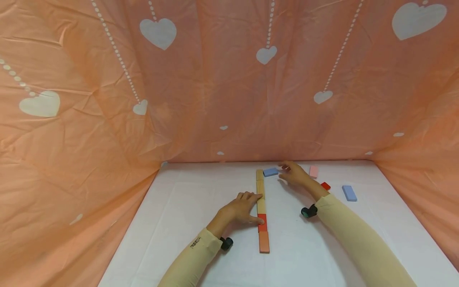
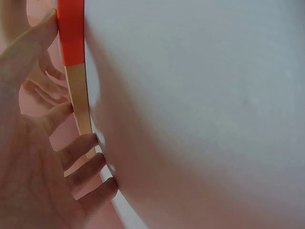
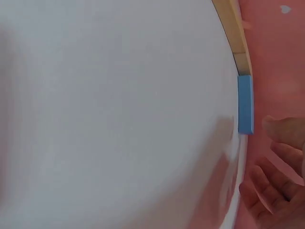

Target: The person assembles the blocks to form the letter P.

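Observation:
A straight row of flat blocks runs away from me: an orange block [image 1: 264,242] nearest, then a red block [image 1: 262,222], then several natural-wood blocks [image 1: 261,206]. My left hand [image 1: 241,207] lies spread along the row's left side, thumb on the red block and index finger on a wooden one. In the left wrist view the fingers [image 2: 83,149] are extended. A blue block [image 1: 270,172] lies crosswise at the row's far end, on its right. My right hand [image 1: 295,174] hovers just right of that blue block, loosely bent and apart from it.
Right of the row lie a pink block [image 1: 313,172], a second red block [image 1: 325,186] partly hidden by the right arm, and another blue block [image 1: 349,193]. White cloth [image 1: 193,207] covers the table. An orange curtain with hearts [image 1: 229,99] stands behind and at both sides.

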